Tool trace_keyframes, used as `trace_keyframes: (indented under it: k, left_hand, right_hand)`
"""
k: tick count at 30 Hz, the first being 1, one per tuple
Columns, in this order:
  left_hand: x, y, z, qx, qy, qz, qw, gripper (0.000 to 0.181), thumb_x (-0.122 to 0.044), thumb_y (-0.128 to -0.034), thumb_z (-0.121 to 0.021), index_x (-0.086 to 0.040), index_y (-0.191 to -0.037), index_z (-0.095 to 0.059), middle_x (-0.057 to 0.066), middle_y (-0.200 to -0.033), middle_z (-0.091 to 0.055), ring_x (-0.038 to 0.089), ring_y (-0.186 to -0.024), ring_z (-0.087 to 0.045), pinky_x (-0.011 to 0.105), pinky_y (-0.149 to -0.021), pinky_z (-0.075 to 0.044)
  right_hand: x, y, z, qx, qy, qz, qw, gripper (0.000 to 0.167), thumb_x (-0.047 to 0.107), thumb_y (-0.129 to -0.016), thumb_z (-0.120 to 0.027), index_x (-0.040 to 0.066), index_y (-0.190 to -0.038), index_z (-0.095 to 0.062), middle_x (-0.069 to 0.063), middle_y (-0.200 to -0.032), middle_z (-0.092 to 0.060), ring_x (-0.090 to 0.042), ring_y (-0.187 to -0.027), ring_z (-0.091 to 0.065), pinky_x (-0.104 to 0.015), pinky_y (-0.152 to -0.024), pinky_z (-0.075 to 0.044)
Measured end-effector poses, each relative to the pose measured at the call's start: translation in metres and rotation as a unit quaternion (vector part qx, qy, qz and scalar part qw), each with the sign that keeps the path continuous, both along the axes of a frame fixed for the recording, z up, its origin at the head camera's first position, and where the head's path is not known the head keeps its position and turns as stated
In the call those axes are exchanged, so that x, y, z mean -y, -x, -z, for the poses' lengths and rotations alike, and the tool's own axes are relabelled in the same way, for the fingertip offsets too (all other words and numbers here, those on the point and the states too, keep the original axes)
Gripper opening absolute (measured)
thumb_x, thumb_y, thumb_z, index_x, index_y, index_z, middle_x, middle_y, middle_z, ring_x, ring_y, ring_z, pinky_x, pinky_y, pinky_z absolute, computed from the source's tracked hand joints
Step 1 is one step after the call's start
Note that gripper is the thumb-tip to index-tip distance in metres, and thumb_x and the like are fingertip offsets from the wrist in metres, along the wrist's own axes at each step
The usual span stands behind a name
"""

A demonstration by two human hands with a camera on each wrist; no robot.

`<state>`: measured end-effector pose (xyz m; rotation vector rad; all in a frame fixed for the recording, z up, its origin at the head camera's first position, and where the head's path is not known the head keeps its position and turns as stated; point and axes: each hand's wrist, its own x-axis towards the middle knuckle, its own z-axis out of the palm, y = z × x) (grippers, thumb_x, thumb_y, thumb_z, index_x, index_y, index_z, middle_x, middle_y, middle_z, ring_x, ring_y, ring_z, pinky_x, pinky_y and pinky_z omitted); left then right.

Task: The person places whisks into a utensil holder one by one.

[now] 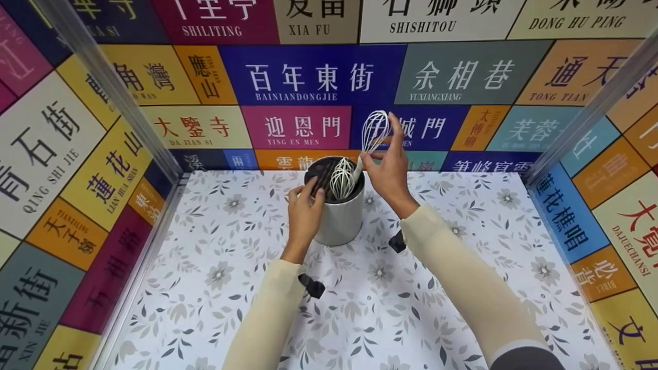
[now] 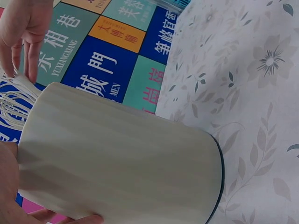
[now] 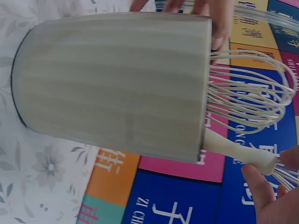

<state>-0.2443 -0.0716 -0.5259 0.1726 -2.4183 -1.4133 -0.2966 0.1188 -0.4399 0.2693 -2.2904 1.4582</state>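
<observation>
A white cylindrical utensil holder [image 1: 336, 223] with a dark inside stands upright on the table. One white whisk [image 1: 343, 179] is in it, wires up. My right hand [image 1: 389, 172] pinches a second white whisk [image 1: 375, 128] where handle meets wires; its pale handle [image 3: 233, 148] reaches down inside the holder's right rim. At the near left of the rim, my left hand [image 1: 304, 213] grips the holder, with fingers along its outer wall and one over the edge. Beside those fingers are dark items [image 1: 322, 172] whose kind I cannot tell. Both handles' lower ends are hidden.
The table [image 1: 221, 308] has a white cover with grey flowers and leaves. Behind it rises a wall of coloured panels [image 1: 313, 77] with writing, close to the holder. Similar side panels [image 1: 31, 154] and clear corner posts [image 1: 126, 103] flank the table.
</observation>
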Motion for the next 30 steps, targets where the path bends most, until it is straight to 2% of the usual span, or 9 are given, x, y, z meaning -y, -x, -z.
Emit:
trace_keyframes:
  k: [5,10,17,24,30]
  left_hand:
    - [-0.001,-0.001,-0.001,0.005,-0.003,0.001,1.0000,0.042,-0.030,-0.1011,-0.061,-0.021,-0.142,-0.063,0.022,-0.136,-0.053,0.036,-0.122,-0.057,0.049,-0.106,-0.045]
    - [-0.001,0.000,-0.001,0.007,0.000,0.000,1.0000,0.042,-0.031,-0.1009,-0.061,-0.021,-0.142,-0.063,0.022,-0.136,-0.053,0.035,-0.120,-0.058,0.048,-0.105,-0.046]
    - [-0.001,-0.001,-0.001,0.014,0.000,0.006,0.9999,0.043,-0.033,-0.1018,-0.059,-0.022,-0.143,-0.062,0.021,-0.138,-0.052,0.035,-0.124,-0.057,0.048,-0.107,-0.045]
    - [0.000,0.000,-0.001,0.010,0.005,0.003,0.9999,0.043,-0.032,-0.1017,-0.059,-0.022,-0.143,-0.062,0.023,-0.137,-0.052,0.036,-0.123,-0.057,0.049,-0.107,-0.045]
    - [0.000,0.000,-0.002,0.014,0.003,0.001,0.9999,0.043,-0.032,-0.1015,-0.060,-0.022,-0.143,-0.062,0.022,-0.138,-0.052,0.036,-0.125,-0.057,0.049,-0.108,-0.044]
  right_hand:
    - [0.002,0.002,0.012,0.003,-0.005,-0.006,1.0000,0.084,0.019,-0.096,-0.071,0.034,-0.159,-0.019,-0.014,-0.122,-0.053,-0.025,-0.095,-0.073,-0.034,-0.082,-0.060]
    - [0.003,0.001,0.019,0.014,-0.017,-0.015,0.9997,0.080,0.021,-0.097,-0.071,0.033,-0.158,-0.022,-0.017,-0.128,-0.051,-0.025,-0.096,-0.073,-0.036,-0.079,-0.060]
    - [0.004,0.002,0.027,0.004,-0.038,-0.015,0.9992,0.074,0.019,-0.095,-0.073,0.024,-0.156,-0.031,-0.021,-0.129,-0.054,-0.029,-0.096,-0.073,-0.039,-0.084,-0.060]
    - [0.003,0.003,0.033,-0.001,-0.042,-0.009,0.9991,0.069,0.020,-0.094,-0.075,0.024,-0.153,-0.040,-0.017,-0.128,-0.060,-0.029,-0.098,-0.074,-0.039,-0.083,-0.060]
    - [0.002,0.003,0.038,-0.008,-0.052,-0.015,0.9985,0.059,0.015,-0.094,-0.075,0.017,-0.148,-0.050,-0.015,-0.127,-0.064,-0.028,-0.099,-0.074,-0.038,-0.082,-0.060]
